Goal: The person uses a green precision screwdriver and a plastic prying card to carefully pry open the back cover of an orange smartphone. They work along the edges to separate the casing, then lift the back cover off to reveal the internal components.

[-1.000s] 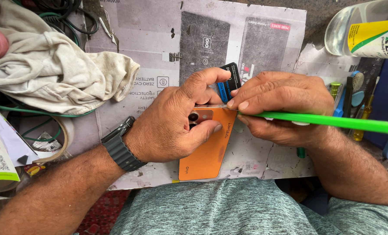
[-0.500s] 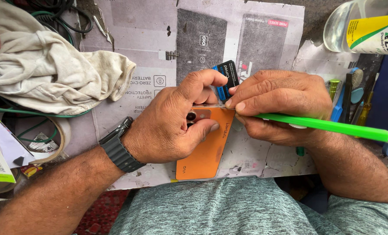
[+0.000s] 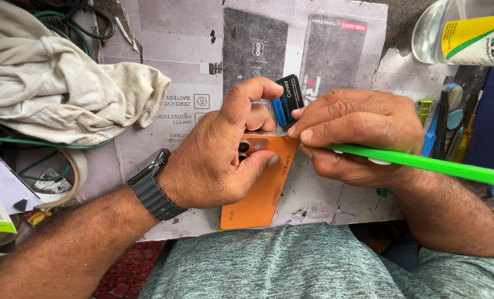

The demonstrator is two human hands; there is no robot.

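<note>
The orange phone [image 3: 260, 191] is lying back-up on the printed cardboard sheet [image 3: 175, 72], its near end overhanging the sheet's front edge. The left hand [image 3: 219, 160] is curling tightly around the phone's top corner by the camera lenses, thumb pressing on the back. The right hand [image 3: 352, 135] is closing on a green-handled tool [image 3: 424, 163], fingertips pinching its tip against the phone's top edge. A small black and blue card [image 3: 288, 99] is sticking up just behind the phone, between the two hands. A crumpled grey cloth [image 3: 64, 94] is lying well left of the phone; a clear bottle [image 3: 463, 33] is lying far right of it.
</note>
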